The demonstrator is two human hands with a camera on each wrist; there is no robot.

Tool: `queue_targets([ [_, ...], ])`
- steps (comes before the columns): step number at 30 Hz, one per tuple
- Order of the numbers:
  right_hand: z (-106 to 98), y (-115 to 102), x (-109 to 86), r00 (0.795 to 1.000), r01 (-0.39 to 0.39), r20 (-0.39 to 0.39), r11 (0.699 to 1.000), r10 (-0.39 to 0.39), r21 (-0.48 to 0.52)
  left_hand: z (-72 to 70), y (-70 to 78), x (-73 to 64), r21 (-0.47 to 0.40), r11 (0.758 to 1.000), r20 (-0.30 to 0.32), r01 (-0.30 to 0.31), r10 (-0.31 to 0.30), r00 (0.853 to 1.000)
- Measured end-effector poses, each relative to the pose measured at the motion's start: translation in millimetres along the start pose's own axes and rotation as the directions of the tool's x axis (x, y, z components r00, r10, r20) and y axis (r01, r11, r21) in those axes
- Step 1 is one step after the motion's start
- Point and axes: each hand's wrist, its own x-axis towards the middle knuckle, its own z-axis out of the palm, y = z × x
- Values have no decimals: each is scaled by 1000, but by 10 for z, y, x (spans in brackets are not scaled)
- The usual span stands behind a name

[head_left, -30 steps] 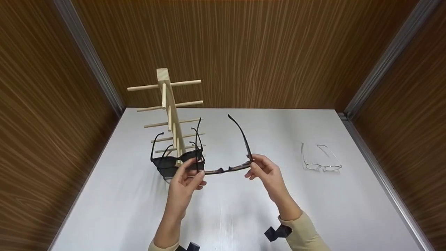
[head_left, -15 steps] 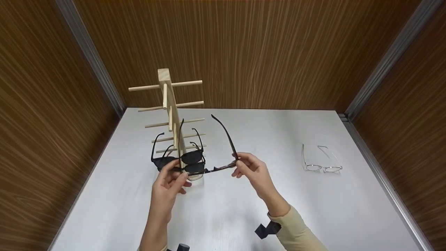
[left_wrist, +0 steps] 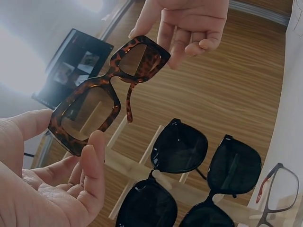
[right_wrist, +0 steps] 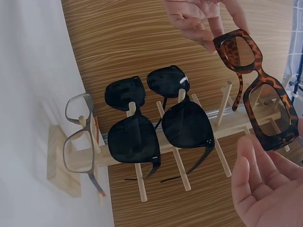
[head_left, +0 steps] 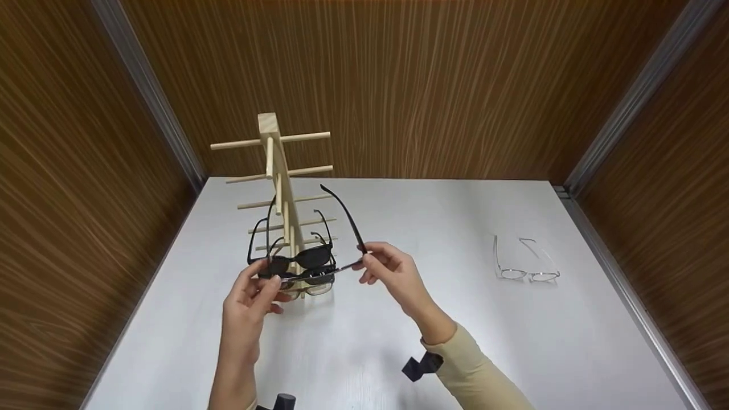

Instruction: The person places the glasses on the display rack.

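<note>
A pair of tortoiseshell sunglasses (left_wrist: 112,74) is held level in front of the wooden eyewear rack (head_left: 268,123), its temples unfolded and pointing away. My left hand (head_left: 244,304) pinches the left end of the frame between thumb and fingers. At the opposite end, by the hinge, my right hand (head_left: 398,279) grips it the same way. Behind the held pair, black sunglasses (head_left: 313,257) hang on the rack. Another black pair (right_wrist: 135,144) sits just below them, and clear-lensed glasses (right_wrist: 90,156) occupy the lowest place. The upper pegs of the rack carry nothing.
Thin-framed clear glasses (head_left: 529,275) lie with temples unfolded on the right of the white table (head_left: 455,228). Wood-grain panels (head_left: 398,85) enclose the back and sides. A dark screen (left_wrist: 71,66) appears in the left wrist view.
Both hands have carried the tortoiseshell sunglasses leftward, from right of the rack to in front of it. The right end of the frame has tilted up slightly. The rack and table glasses stayed put.
</note>
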Motion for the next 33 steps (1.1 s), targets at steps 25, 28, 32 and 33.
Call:
queue_targets([
  [25,280,-171,459,987,-161,-33,983,159,-90,-287,202,431,60,995,1,85,-86,996],
  [28,294,-170,503,985,-173,-34,979,170,-108,-303,184,479,70,994,-8,83,-83,997],
  [32,323,-159,556,982,-187,-33,976,184,-112,-321,169,521,74,995,-30,72,-70,997],
  [33,332,-159,567,982,-189,-31,976,186,-112,-325,170,526,72,995,-36,72,-70,997],
])
